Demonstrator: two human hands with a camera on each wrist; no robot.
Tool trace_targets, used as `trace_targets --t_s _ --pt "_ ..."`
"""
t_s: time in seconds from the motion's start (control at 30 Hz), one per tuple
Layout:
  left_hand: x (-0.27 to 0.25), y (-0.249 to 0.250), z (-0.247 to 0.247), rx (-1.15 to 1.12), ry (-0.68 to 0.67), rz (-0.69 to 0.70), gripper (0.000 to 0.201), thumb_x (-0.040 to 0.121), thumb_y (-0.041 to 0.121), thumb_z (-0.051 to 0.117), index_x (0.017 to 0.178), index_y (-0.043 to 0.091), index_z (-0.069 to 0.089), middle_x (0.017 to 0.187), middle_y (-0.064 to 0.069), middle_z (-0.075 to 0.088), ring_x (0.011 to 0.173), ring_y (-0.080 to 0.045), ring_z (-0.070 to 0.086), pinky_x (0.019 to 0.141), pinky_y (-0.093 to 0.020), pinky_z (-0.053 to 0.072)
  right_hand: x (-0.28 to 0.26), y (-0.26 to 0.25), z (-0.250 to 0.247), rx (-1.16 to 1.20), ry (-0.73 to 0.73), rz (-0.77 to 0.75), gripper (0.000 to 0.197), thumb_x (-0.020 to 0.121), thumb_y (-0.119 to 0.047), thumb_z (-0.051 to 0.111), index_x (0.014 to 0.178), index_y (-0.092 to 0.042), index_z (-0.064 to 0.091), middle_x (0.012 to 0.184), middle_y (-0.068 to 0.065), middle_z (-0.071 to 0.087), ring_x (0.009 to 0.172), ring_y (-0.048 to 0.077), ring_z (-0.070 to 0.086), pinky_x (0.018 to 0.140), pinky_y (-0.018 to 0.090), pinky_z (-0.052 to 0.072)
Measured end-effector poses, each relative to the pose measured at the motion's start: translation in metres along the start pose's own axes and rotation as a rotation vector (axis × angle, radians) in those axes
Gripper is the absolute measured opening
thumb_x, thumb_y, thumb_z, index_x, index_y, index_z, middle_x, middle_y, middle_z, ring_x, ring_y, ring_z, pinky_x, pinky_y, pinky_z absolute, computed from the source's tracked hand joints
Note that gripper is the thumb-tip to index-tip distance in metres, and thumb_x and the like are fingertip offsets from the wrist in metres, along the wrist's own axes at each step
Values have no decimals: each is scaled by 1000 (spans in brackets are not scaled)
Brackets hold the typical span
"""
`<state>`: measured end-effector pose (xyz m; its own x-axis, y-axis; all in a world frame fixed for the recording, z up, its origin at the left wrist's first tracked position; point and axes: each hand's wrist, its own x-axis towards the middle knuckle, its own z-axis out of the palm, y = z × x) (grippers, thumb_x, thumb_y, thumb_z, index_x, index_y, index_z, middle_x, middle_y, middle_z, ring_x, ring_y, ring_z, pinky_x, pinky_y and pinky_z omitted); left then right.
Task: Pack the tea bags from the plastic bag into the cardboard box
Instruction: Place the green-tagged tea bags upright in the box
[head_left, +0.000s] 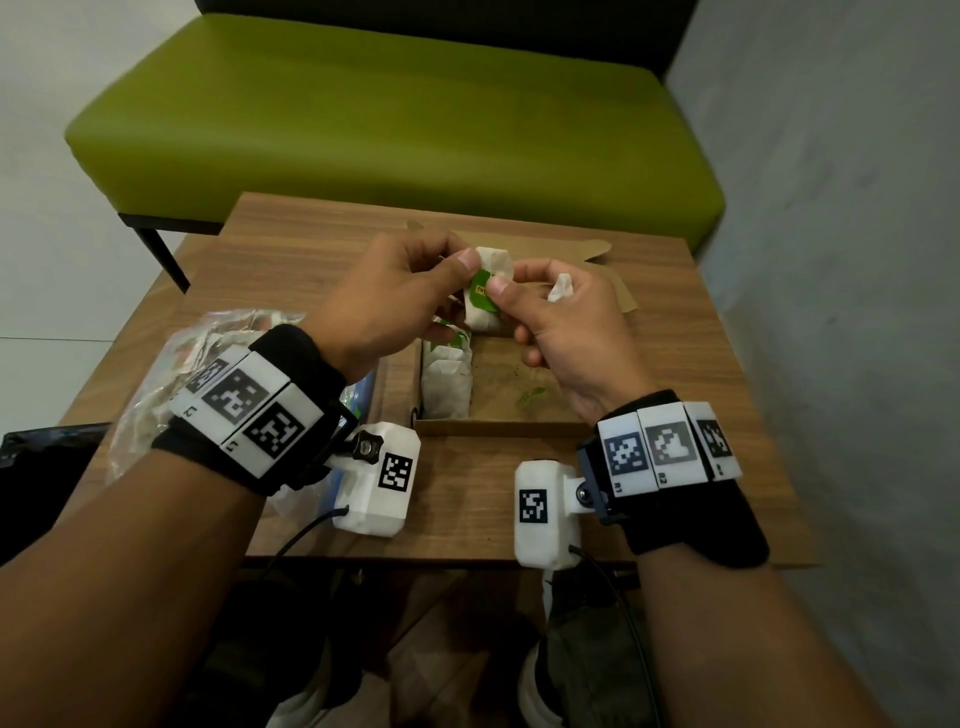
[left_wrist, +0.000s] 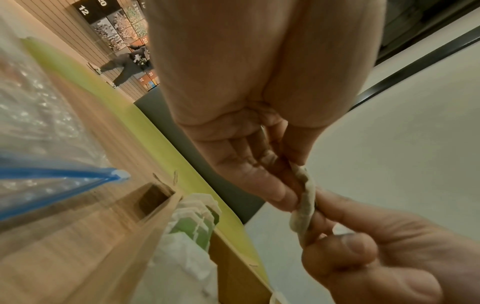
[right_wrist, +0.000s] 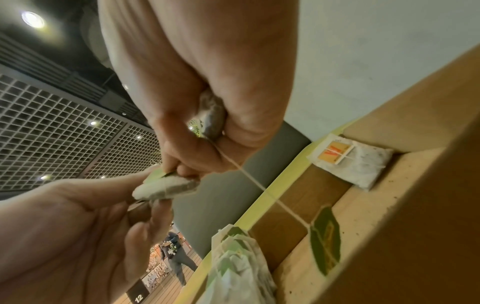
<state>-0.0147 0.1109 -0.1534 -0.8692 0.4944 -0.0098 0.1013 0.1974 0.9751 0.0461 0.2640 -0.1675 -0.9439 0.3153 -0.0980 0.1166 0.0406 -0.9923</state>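
Note:
Above the open cardboard box (head_left: 498, 428), both hands hold one white tea bag (head_left: 485, 306) with a green tag. My left hand (head_left: 457, 265) pinches its top edge, my right hand (head_left: 501, 293) pinches the tag side. The left wrist view shows the same tea bag (left_wrist: 306, 207) edge-on between both hands' fingertips. A second tea bag (right_wrist: 211, 115) is curled in my right palm; its string runs down to a green tag (right_wrist: 326, 240) on the box floor. Several tea bags (head_left: 447, 379) stand packed at the box's left side. The plastic bag (head_left: 171, 374) lies under my left wrist.
One tea bag with an orange tag (right_wrist: 355, 162) lies in the box's far corner. The box's lid flap (head_left: 597, 260) lies flat on the wooden table (head_left: 311, 249) behind it. A green bench (head_left: 395, 119) stands beyond the table, a grey wall on the right.

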Motion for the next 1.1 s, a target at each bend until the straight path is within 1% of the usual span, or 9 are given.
trace_targets --t_s 0.1,0.2,0.27,0.33,0.4,0.53,0.67,0.9,1.1 --pt "-1 2 0 1 -15 -19 26 102 24 51 101 3 66 82 -6 64 66 -9 61 56 -23 54 0 1 -3 16 -53 15 9 94 -16 70 88 -10 69 59 -5 56 44 1 43 38 15 31" --pt "0 1 -2 43 14 -74 25 101 28 52 100 7 66 83 -3 69 65 -8 65 56 -21 53 3 5 -9 -89 -44 -15 15 94 -17 71 80 -13 68 51 -14 57 42 -3 48 41 10 34" --pt "2 -7 -5 260 95 -75 18 98 31 58 95 14 66 83 0 70 68 -10 65 58 -23 51 9 10 -13 -255 -30 -13 15 91 -25 74 81 -14 71 58 -14 63 52 -3 53 50 15 40" --pt "3 -18 -10 549 154 -87 16 92 35 65 93 19 64 83 1 68 75 -13 64 63 -28 50 14 16 -16 -418 -21 21 17 88 -32 77 81 -17 73 74 -8 71 72 8 63 65 31 51" --pt "3 -26 -12 658 146 -163 19 87 35 71 92 20 60 87 0 67 80 -17 64 69 -35 54 17 19 -16 -528 -12 62 17 87 -34 77 81 -19 73 83 -2 73 81 15 65 70 33 51" --pt "5 -30 -12 580 94 -233 24 82 28 78 86 24 54 88 -2 68 83 -23 67 80 -47 57 25 26 -7 -680 -11 147 17 88 -34 77 85 -17 75 89 4 74 86 19 66 67 29 46" --pt "5 -30 -11 554 95 -235 23 82 26 78 87 22 56 90 -3 67 85 -25 67 79 -47 58 33 31 0 -764 55 154 21 87 -35 77 92 -15 77 93 6 75 94 23 68 74 31 50" --pt "4 -30 -11 580 90 -220 22 84 26 76 91 19 57 93 -3 68 86 -23 66 78 -46 59 36 28 4 -793 159 63 21 86 -31 78 89 -11 73 94 9 72 87 24 64 67 29 43" --pt "6 -32 -12 624 87 -234 23 84 29 76 94 17 59 93 -4 68 87 -23 67 80 -46 58 37 28 1 -743 184 75 26 85 -36 79 97 -16 69 97 3 69 90 20 64 70 30 50"
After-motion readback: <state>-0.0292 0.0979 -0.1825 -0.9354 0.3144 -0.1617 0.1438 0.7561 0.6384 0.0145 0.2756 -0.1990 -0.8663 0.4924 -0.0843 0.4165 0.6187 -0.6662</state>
